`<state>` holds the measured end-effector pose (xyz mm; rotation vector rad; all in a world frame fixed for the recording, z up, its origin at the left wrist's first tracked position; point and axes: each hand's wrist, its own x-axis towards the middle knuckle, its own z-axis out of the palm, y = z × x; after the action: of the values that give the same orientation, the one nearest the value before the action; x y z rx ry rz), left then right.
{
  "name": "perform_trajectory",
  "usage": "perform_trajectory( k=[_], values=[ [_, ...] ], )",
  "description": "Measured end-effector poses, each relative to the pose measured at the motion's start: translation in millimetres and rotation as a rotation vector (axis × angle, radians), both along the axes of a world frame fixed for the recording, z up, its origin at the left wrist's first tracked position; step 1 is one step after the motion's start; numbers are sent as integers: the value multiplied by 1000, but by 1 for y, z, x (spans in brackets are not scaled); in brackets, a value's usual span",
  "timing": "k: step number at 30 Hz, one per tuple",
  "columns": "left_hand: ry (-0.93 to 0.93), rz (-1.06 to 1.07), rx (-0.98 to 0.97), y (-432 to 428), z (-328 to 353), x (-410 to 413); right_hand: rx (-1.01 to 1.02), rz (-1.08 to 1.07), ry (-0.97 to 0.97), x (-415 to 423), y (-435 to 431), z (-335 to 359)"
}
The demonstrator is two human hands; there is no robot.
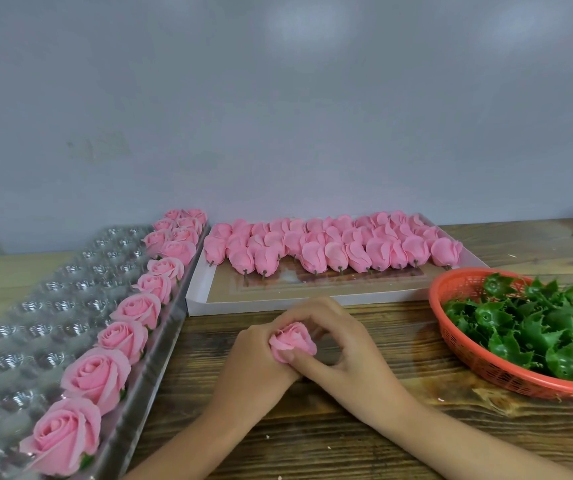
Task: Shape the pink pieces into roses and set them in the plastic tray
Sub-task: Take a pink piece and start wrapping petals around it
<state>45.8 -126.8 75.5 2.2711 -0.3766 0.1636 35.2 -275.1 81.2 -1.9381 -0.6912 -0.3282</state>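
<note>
A pink rose [293, 339] sits between both hands above the wooden table. My left hand [255, 358] grips it from below and the left. My right hand [340, 336] curls over it, with the thumb pressing a front petal. The clear plastic tray [35, 320] lies at the left, with several finished roses [96, 375] lined along its right-hand column and more at its far end. Several unshaped pink buds [333, 245] with short stems lie in rows on a white flat tray [278, 304] behind my hands.
An orange plastic basket [485, 362] of green leaf-shaped sepals [537, 323] stands at the right. A grey wall rises close behind the table. Most cups of the clear tray hold nothing.
</note>
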Motion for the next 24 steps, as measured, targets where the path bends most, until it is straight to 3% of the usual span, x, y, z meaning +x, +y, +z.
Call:
perform_trajectory(
  k=[9,17,24],
  values=[
    [-151,91,254,-3,0,-8,71,-53,82,-1,4,-3],
    [-89,84,152,-2,2,-9,63,-19,55,1,3,-2],
    [-1,63,141,1,-4,-2,-76,49,-57,0,-1,1]
  ],
)
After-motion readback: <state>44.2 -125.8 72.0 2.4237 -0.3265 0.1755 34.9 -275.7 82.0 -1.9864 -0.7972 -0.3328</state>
